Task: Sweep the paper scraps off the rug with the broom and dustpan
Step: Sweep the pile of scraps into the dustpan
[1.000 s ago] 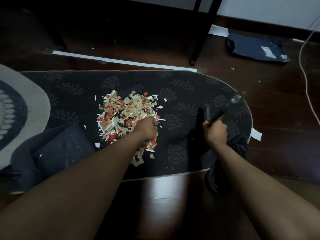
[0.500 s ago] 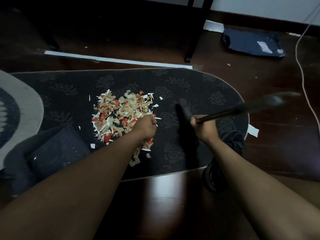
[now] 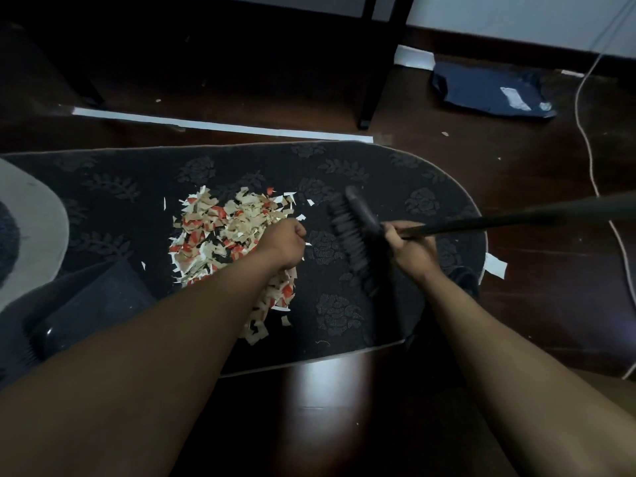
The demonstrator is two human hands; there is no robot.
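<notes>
A pile of tan, white and red paper scraps (image 3: 220,228) lies on the dark patterned rug (image 3: 395,173). My left hand (image 3: 285,241) is curled into a fist at the pile's right edge; anything inside it is hidden. My right hand (image 3: 409,247) grips the black broom's handle (image 3: 516,215) just behind its head. The broom head (image 3: 354,235) rests bristles-down on the rug, a short gap to the right of the pile and my left fist. A dark dustpan (image 3: 93,304) sits on the rug at the lower left of the pile, partly hidden by my left forearm.
A grey rug (image 3: 31,235) overlaps the dark rug at far left. Behind it lie a white strip (image 3: 220,127) and a black table leg (image 3: 370,80). A blue bag (image 3: 492,91) and a white cord (image 3: 592,160) lie at right. A paper piece (image 3: 495,266) sits off the rug's right end.
My right hand has swung the broom head leftward across the rug toward the pile, and the handle now points out to the right. My left fist has stayed at the pile.
</notes>
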